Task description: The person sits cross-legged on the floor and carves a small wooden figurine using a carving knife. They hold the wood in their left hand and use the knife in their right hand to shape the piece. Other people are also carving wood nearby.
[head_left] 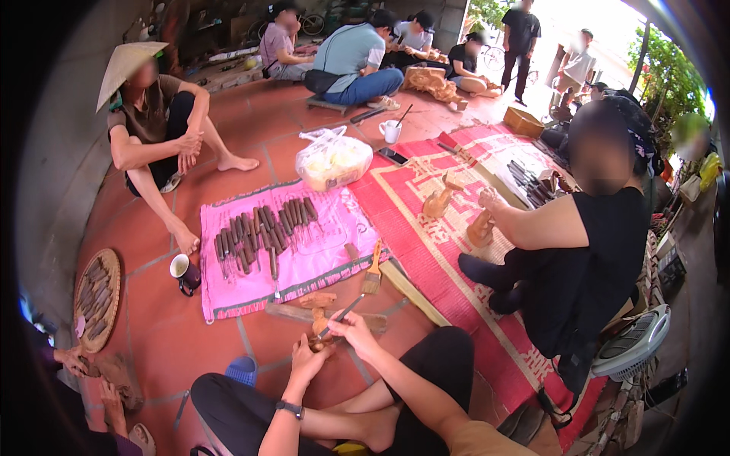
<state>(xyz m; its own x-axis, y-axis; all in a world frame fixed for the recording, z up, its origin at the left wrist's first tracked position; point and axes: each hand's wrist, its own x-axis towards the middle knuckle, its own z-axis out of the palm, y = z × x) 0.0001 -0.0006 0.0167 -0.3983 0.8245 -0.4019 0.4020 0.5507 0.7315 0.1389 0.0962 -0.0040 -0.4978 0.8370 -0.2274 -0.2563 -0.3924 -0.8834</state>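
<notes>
Left hand (pixel 306 360): wrapped around the carving (pixel 318 324), over the floor (pixel 262 334), just off the cloth (pixel 331 254)'s near edge.
Right hand (pixel 354 334): closed on the tool (pixel 349 308).
Tip: apparently touching wood; fingers obscure it.
Risk: carving twists, tool skids, left hand gets cut.

The left hand (pixel 306 360) grips a small wooden carving (pixel 318 325); the right hand (pixel 354 333) holds a slim tool (pixel 350 305) to it. Farther left, dark-handled tools (pixel 249 229) lie on a pink cloth (pixel 334 219).
</notes>
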